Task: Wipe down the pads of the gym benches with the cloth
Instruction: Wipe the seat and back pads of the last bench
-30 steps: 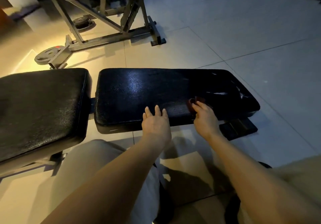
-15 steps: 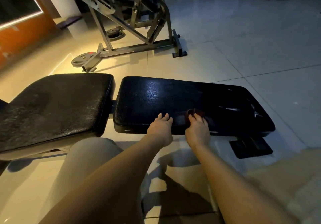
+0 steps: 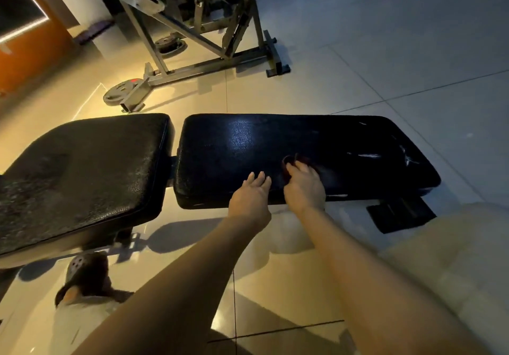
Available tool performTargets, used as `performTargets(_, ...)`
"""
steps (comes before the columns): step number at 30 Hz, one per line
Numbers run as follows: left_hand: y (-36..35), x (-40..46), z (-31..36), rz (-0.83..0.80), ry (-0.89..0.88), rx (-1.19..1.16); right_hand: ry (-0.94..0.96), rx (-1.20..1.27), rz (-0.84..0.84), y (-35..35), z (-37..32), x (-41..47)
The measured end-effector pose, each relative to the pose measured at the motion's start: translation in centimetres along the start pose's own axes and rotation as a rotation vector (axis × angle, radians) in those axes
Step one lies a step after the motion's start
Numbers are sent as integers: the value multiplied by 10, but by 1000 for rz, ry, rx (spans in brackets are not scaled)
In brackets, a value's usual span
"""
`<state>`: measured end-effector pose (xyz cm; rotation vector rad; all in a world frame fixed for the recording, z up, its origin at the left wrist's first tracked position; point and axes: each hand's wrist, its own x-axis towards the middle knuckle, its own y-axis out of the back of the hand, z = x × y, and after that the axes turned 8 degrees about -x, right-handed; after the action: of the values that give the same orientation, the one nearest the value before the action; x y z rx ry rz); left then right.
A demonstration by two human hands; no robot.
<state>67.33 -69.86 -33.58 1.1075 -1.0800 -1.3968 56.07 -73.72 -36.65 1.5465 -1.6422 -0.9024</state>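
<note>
The seat pad (image 3: 80, 178) at the left is lying dull and untouched by either hand, so it is likely still waiting for its wipe. On the long back pad (image 3: 303, 156) of the bench, the left hand (image 3: 249, 200) is resting flat near the front edge, its fingers (image 3: 260, 180) straight and holding nothing. Just beside it, the right hand (image 3: 304, 186) is pressing down on the dark reddish cloth (image 3: 292, 162), fingers curling over it mid-pad. Pale scuffs are showing toward the pad's right end. I judge the wiping to be partway along this pad. Against the earlier picture, the hands are sitting slightly farther apart and a foot in a dark clog (image 3: 85, 275) is now showing.
</note>
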Motion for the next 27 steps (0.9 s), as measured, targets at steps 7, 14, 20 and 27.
performTargets(7,3,-21,-26,187,-104,-134,187,44,-20,-8,-6,5)
performTargets(14,-6,-25,-9,174,-142,-162,-210,1,-24,9,39,21)
performTargets(20,-10,-14,7,250,-32,-190,273,44,-139,-7,-5,4)
performTargets(27,-17,-12,14,104,29,-55,-267,97,-7,9,51,27)
